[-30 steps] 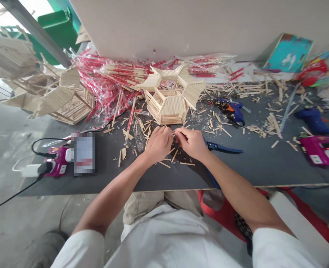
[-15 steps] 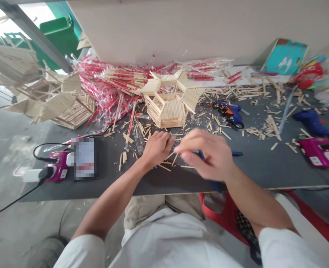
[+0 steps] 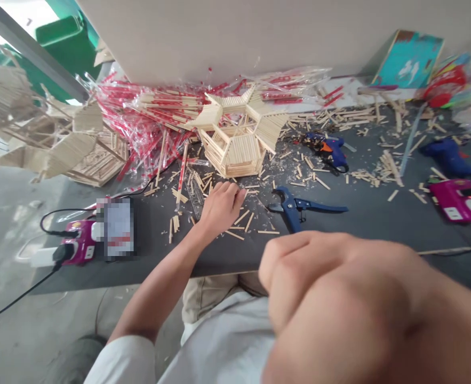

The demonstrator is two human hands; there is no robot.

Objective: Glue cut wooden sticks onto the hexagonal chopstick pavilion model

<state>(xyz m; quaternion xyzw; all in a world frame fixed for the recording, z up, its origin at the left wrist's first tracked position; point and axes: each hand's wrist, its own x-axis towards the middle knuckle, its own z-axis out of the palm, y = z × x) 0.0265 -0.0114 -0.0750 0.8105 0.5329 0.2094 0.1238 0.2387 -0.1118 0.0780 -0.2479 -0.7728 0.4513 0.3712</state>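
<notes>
My left hand (image 3: 221,207) rests on the dark tabletop among short cut wooden sticks (image 3: 241,217), its fingers curled down and together; what lies under them is hidden. Large and blurred, my right hand (image 3: 303,277) is raised close to the camera, fingers folded in, and their inner side does not show. Just beyond it lie blue-handled cutters (image 3: 295,208), untouched. A hexagonal stick model (image 3: 241,152) with flared, slatted panels stands behind my left hand. Beside that hand is a clear ruler (image 3: 195,200), partly covered by sticks.
Red-and-clear plastic wrappers with sticks (image 3: 139,117) pile up at the back. A larger stick model (image 3: 59,138) stands left. Blue glue guns (image 3: 331,152) lie to the right. Purple power strips (image 3: 81,242) sit at both sides, with a phone-like device (image 3: 119,226) beside the left one.
My right hand has come up and back toward the camera, uncovering the blue cutters. My left hand has stayed nearly in place. The view has shifted slightly.
</notes>
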